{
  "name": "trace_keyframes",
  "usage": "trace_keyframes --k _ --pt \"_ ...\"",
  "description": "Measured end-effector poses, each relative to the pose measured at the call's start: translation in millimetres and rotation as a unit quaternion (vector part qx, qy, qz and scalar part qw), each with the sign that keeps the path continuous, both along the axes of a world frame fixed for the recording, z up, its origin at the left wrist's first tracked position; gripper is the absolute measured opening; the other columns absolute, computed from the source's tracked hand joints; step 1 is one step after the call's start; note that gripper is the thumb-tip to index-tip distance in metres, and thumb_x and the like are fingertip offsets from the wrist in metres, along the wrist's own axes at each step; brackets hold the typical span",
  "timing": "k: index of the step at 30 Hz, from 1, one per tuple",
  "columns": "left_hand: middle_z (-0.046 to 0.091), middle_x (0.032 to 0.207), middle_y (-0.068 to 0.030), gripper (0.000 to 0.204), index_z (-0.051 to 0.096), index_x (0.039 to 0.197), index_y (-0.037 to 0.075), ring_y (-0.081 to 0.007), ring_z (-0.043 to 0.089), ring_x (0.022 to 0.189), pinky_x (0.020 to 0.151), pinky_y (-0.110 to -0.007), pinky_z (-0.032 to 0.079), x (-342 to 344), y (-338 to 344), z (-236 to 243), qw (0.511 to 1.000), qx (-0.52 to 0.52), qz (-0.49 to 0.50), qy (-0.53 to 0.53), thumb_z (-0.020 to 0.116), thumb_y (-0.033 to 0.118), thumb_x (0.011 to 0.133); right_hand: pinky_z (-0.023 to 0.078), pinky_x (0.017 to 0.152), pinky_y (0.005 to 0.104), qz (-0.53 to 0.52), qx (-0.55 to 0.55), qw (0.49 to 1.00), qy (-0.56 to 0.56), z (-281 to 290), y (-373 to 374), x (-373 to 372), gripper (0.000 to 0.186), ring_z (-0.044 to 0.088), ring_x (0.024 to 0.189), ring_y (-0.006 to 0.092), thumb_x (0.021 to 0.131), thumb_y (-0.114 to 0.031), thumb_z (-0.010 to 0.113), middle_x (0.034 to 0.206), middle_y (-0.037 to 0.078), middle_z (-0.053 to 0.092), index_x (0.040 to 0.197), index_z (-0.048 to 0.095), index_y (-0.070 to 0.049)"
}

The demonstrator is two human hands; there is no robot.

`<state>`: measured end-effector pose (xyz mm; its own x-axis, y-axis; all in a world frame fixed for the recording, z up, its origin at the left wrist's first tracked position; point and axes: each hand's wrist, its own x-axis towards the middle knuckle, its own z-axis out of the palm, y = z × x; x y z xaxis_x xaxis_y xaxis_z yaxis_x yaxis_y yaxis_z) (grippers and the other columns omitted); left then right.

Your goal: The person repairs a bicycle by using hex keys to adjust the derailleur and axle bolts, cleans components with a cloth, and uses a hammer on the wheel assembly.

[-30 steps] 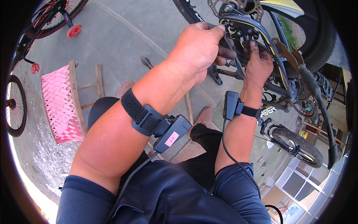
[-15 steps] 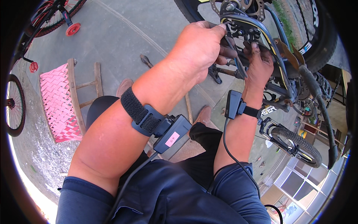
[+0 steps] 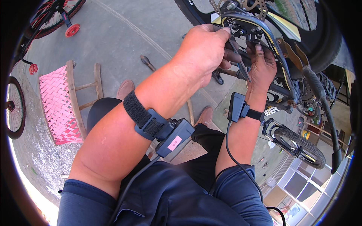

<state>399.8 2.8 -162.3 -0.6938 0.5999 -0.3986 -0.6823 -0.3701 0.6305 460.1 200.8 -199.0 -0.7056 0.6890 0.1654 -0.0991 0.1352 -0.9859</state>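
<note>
Black-and-yellow metal bicycle frame [image 3: 264, 28], standing upturned on the grey concrete floor [image 3: 113, 37], is carrying the brake assembly that both hands are working at, just below the silver perforated brake disc [image 3: 241, 5]. Left hand [image 3: 201, 51] is clenching its fingers [image 3: 222, 34] round a thin dark metal tool [image 3: 237, 58] pointed into the fitting, while the right hand [image 3: 262, 62] is pressing its grease-darkened fingers against the frame, gripping it beside the tool. Judging by the tool being engaged and both hands occupied, the adjustment is looking mid-way, not finished; a pink woven wooden stool [image 3: 60, 101] is sitting nearby.
</note>
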Motion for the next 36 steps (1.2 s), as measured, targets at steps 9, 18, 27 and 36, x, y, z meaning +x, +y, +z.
trace_keyframes --k 9,18,27,36 --pt "0.065 0.088 -0.0084 0.021 0.055 0.102 0.002 -0.0163 0.064 0.070 0.053 -0.025 0.044 1.6 1.9 -1.3 1.000 -0.007 -0.001 -0.002 0.049 0.022 0.097 0.055 0.071 0.0281 0.016 -0.013 1.000 0.022 -4.0 -0.4 0.9 0.021 0.068 0.087 0.0228 0.088 -0.002 0.063 0.097 0.014 0.067 0.107 0.061 0.006" --pt "0.065 0.090 -0.0086 0.022 0.055 0.102 0.002 -0.0165 0.064 0.071 0.053 -0.025 0.044 1.6 1.6 -0.7 1.000 -0.008 -0.001 -0.011 0.049 0.022 0.098 0.056 0.071 0.0281 -0.014 0.065 0.998 -0.021 -3.3 -4.6 0.1 0.017 0.068 0.084 0.0216 0.089 -0.003 0.063 0.096 0.012 0.067 0.104 0.061 0.004" --pt "0.065 0.089 -0.0077 0.021 0.056 0.102 0.003 -0.0164 0.064 0.071 0.053 -0.025 0.044 1.2 2.2 -2.9 1.000 -0.007 -0.004 -0.007 0.049 0.022 0.098 0.055 0.068 0.0262 -0.019 0.066 0.998 -0.007 -5.1 -10.1 -2.3 0.020 0.068 0.081 0.0195 0.089 -0.006 0.065 0.094 0.011 0.067 0.105 0.059 0.004" --pt "0.065 0.089 -0.0074 0.021 0.055 0.103 0.003 -0.0164 0.064 0.071 0.054 -0.025 0.044 1.4 2.5 -4.4 1.000 -0.012 -0.003 0.001 0.049 0.023 0.098 0.049 0.064 0.0220 -0.053 0.083 0.995 -0.017 -7.0 -11.6 -5.5 0.014 0.061 0.072 0.0108 0.087 -0.003 0.066 0.087 0.007 0.067 0.099 0.064 0.003"
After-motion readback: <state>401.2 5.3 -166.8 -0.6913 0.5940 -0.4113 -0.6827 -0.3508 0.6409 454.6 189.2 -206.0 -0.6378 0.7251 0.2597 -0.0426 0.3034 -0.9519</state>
